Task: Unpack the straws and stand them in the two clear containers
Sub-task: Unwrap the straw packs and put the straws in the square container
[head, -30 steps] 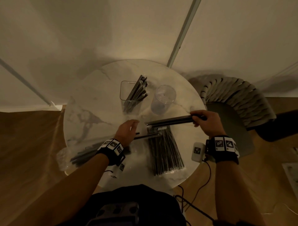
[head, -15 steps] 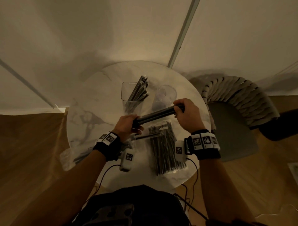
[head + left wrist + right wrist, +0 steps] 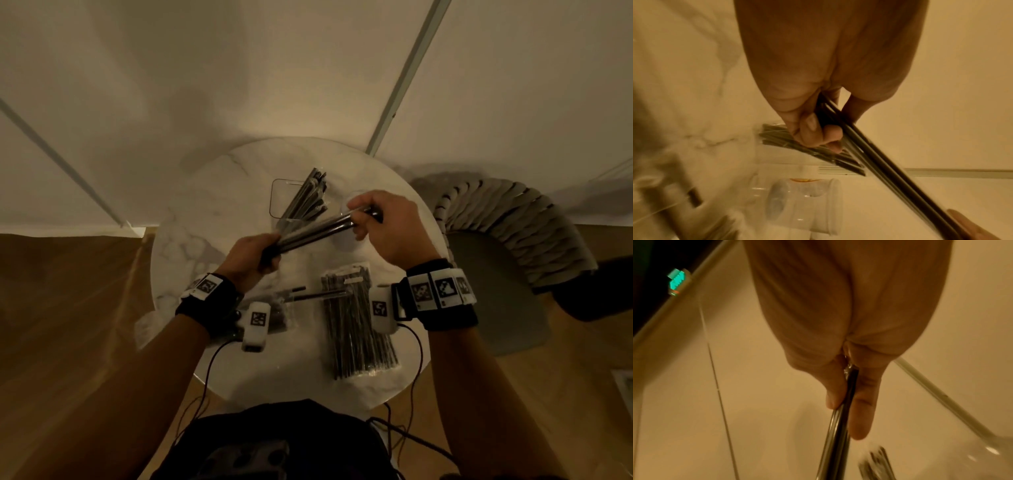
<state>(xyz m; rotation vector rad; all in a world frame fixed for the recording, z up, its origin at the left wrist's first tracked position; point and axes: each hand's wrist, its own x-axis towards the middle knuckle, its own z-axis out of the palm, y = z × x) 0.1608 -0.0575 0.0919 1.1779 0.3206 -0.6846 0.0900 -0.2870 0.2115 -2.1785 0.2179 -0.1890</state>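
Observation:
A bundle of black straws [image 3: 317,231] hangs over the round marble table [image 3: 205,236], held at both ends. My left hand [image 3: 255,255] grips its near end [image 3: 830,116]. My right hand [image 3: 383,222] grips the far end [image 3: 846,395], where clear wrap shows. Behind them a square clear container [image 3: 284,202] holds several black straws [image 3: 308,197]. The round clear container [image 3: 803,204] is mostly hidden behind my right hand in the head view. A full pack of black straws [image 3: 356,325] lies on the table near me.
Crumpled clear wrap and a few loose straws [image 3: 308,294] lie under my left wrist. A woven grey chair [image 3: 507,246] stands to the right of the table. White walls rise behind, and cables hang at the table's front edge.
Both hands lifted the straw bundle up and away from me, toward the containers. My left hand, free a second ago, now grips the bundle's near end.

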